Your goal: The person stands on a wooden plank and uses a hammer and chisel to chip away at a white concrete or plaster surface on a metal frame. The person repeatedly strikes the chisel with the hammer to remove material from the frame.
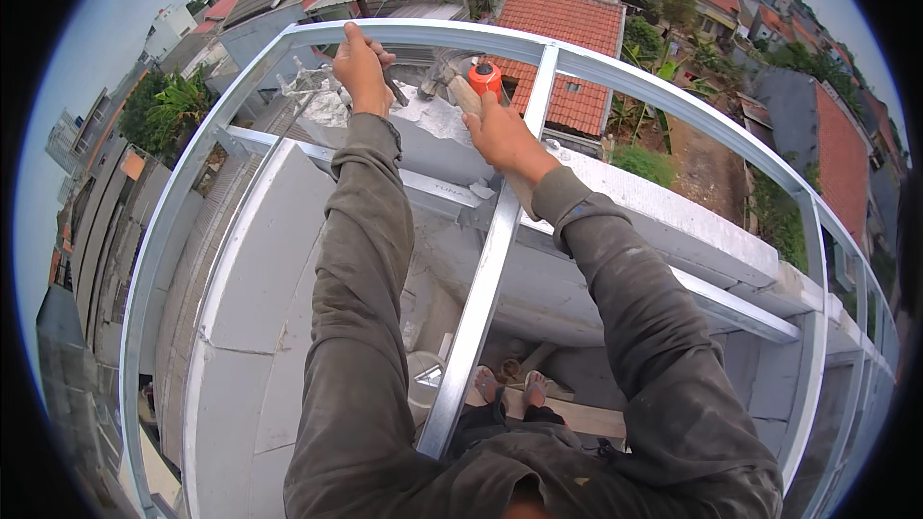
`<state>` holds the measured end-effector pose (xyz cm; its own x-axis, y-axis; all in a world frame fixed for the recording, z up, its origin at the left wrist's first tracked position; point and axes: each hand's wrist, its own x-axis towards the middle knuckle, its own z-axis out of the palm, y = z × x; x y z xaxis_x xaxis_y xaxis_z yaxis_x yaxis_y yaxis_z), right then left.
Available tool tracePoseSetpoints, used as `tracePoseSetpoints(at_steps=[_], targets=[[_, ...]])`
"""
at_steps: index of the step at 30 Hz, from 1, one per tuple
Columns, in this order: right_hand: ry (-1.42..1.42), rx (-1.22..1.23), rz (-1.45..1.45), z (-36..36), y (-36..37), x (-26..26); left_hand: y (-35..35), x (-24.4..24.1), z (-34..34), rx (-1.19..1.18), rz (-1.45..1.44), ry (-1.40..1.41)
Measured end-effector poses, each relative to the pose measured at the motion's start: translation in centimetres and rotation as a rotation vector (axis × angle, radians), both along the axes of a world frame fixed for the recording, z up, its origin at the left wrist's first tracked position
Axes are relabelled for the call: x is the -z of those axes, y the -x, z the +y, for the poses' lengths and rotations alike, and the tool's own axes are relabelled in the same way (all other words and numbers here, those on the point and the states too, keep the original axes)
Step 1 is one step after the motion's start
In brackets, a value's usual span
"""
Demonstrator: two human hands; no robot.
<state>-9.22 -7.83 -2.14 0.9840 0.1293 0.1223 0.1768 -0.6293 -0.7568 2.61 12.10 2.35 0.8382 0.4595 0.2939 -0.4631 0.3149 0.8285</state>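
My right hand grips the wooden handle of a hammer. Its blurred metal head lies to the left, above the chipped top of a light concrete block wall. My left hand is closed around a dark metal bar, perhaps a chisel, whose lower end points at that rough white surface. Most of the bar is hidden by the fingers. Just beyond the right hand sits a round orange object with a black centre, its kind unclear. White rubble lies left of the left wrist.
Galvanised steel framing surrounds me: a long upper rail, a sloping member between my arms, and a lower crosspiece. Block walls stand left and ahead. My feet rest on a wooden plank, beside a white bucket. Tiled roofs lie below.
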Motion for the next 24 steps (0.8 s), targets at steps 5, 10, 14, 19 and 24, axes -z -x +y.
tracePoseSetpoints(at_steps=[5,10,14,19,24], targets=[[-0.025,0.018,-0.098,0.7,-0.6,1.6,-1.0,2.9,-0.7,-0.262,0.019,-0.256],[0.059,0.03,-0.139,0.3,-1.2,3.4,1.1,4.3,-4.1,-0.411,-0.294,-0.566],[0.043,0.04,-0.141,-0.3,-2.0,3.3,1.6,4.5,-4.7,-0.422,-0.34,-0.727],[-0.131,-0.005,0.097,0.1,0.3,0.6,-0.5,3.9,2.9,0.137,-0.083,0.071],[-0.178,-0.006,0.07,-0.4,-0.1,0.8,3.0,4.6,-3.3,-0.237,-0.367,-0.668]])
